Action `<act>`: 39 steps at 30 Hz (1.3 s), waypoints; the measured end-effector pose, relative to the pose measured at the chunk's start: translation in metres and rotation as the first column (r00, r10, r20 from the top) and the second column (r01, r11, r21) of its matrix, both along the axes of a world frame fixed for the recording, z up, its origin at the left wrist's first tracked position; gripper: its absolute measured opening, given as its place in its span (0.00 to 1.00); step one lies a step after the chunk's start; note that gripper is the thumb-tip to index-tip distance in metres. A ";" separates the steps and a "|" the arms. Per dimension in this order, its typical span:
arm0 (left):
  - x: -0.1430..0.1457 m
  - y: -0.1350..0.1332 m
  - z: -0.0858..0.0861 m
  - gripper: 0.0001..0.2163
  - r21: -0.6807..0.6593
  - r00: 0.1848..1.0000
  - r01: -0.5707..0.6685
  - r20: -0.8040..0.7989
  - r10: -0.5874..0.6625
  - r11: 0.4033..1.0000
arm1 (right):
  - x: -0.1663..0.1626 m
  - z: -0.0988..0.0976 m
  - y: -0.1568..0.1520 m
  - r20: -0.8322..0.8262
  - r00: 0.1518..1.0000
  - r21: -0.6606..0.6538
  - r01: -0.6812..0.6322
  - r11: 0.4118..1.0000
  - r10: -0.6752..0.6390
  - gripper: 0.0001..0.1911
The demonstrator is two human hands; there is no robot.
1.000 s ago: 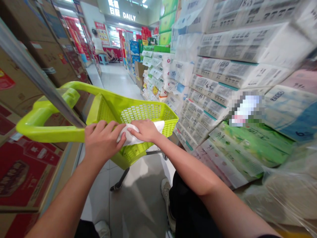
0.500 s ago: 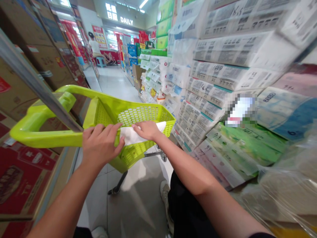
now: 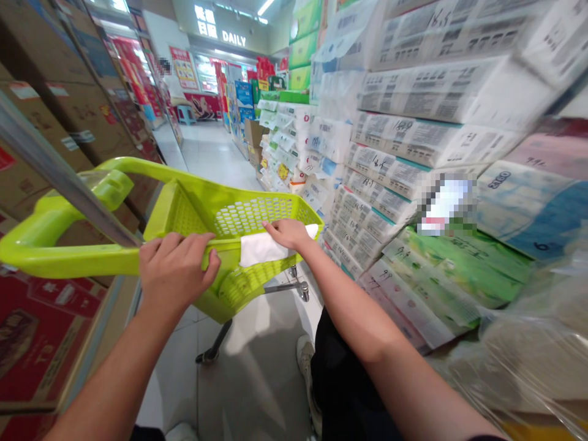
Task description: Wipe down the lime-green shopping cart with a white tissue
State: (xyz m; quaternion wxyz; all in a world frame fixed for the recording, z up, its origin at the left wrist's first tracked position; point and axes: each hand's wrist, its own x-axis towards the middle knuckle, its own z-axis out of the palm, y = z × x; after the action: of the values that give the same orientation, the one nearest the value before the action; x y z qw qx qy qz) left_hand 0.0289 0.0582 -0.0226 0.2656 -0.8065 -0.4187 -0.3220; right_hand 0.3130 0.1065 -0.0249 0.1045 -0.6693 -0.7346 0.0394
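Observation:
A lime-green plastic shopping cart [image 3: 257, 211] stands in front of me in a shop aisle. My left hand [image 3: 177, 269] grips the near rim of its basket, fingers curled over the edge next to the handle bar [image 3: 64, 257]. My right hand [image 3: 287, 233] lies flat on a white cloth [image 3: 264, 248] draped over the basket's near rim, pressing it against the plastic.
Stacked packs of tissue paper [image 3: 413, 184] with handwritten prices fill the right side, some in clear wrap [image 3: 528, 349]. Cardboard boxes [image 3: 68, 92] and red cartons [image 3: 32, 331] line the left shelf. The tiled aisle [image 3: 215, 153] runs ahead, with a person far off. My shoe [image 3: 305, 361] is below the cart.
My right hand slid the white cloth to the right along the basket rim, away from my left hand. The cart shifted slightly left and the hands are now apart.

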 end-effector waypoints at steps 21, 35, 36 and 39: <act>-0.001 0.004 0.004 0.07 0.212 0.992 -0.017 -0.116 0.043 0.977 | -0.008 0.001 -0.001 -0.020 0.999 0.001 0.040 0.999 -0.040 0.43; -0.002 0.003 0.003 0.10 0.195 0.995 0.007 -0.100 0.013 0.981 | -0.053 -0.003 -0.014 -0.028 0.977 0.138 -0.205 0.969 0.210 0.43; -0.002 0.003 0.003 0.09 0.199 0.994 0.011 -0.107 0.011 0.980 | -0.043 -0.002 -0.009 -0.041 0.989 0.075 -0.136 0.988 0.139 0.44; -0.004 0.001 0.005 0.09 0.193 0.992 0.019 -0.124 0.005 0.981 | -0.013 0.002 0.003 -0.046 0.995 -0.062 0.088 0.994 -0.091 0.42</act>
State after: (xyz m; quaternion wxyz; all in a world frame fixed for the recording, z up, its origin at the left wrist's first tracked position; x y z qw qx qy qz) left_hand 0.0254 0.0590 -0.0172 0.3672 -0.7968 -0.3651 -0.3113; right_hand 0.3005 0.1096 -0.0227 0.1038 -0.7032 -0.6996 0.0729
